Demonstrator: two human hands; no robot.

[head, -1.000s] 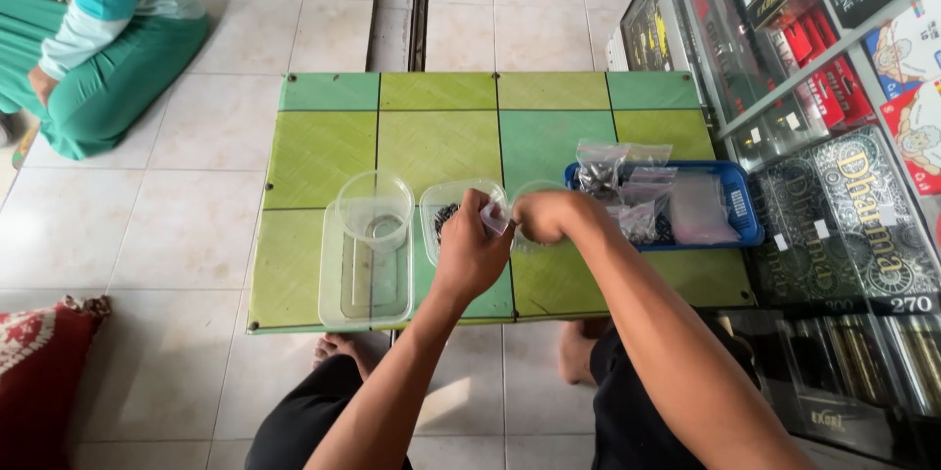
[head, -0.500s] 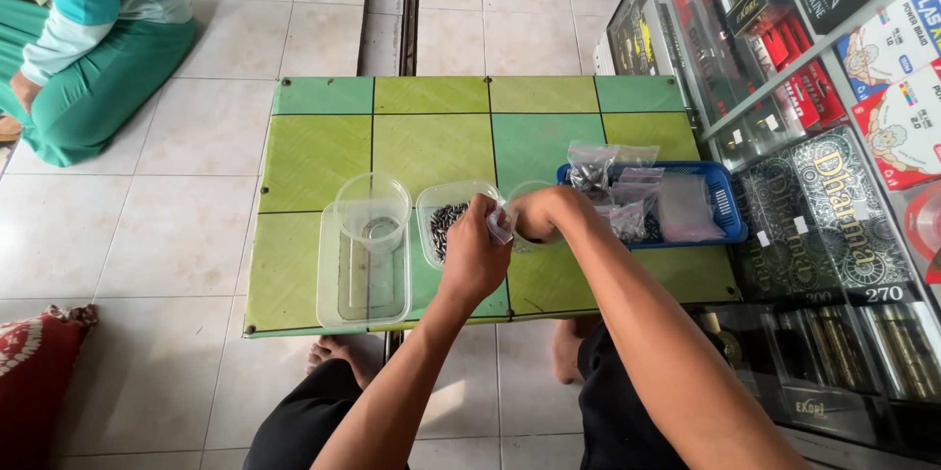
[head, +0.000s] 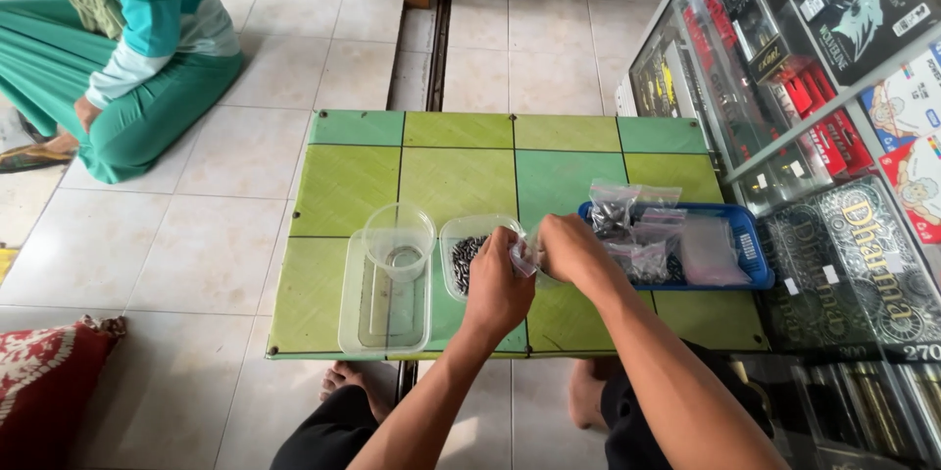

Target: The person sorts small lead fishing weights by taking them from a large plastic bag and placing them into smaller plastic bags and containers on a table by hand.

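Small clear bag (head: pixel 526 256) (both hands), blue tray (head: pixel 750 252) beside

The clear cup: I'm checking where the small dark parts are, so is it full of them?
No. The clear cup looks empty; the dark parts lie in the clear tray beside it.

The small clear plastic bag (head: pixel 524 256) is mostly hidden between the left hand (head: pixel 497 296) and the right hand (head: pixel 570 247); what it holds cannot be told. The dark pieces in the clear container (head: pixel 469 254) are too small to identify, and the left hand covers that container's near edge. The bags in the blue tray (head: pixel 750 249) blur together (their count is unclear). A kneeling person in green (head: pixel 127 68) is cut off at the top-left edge.
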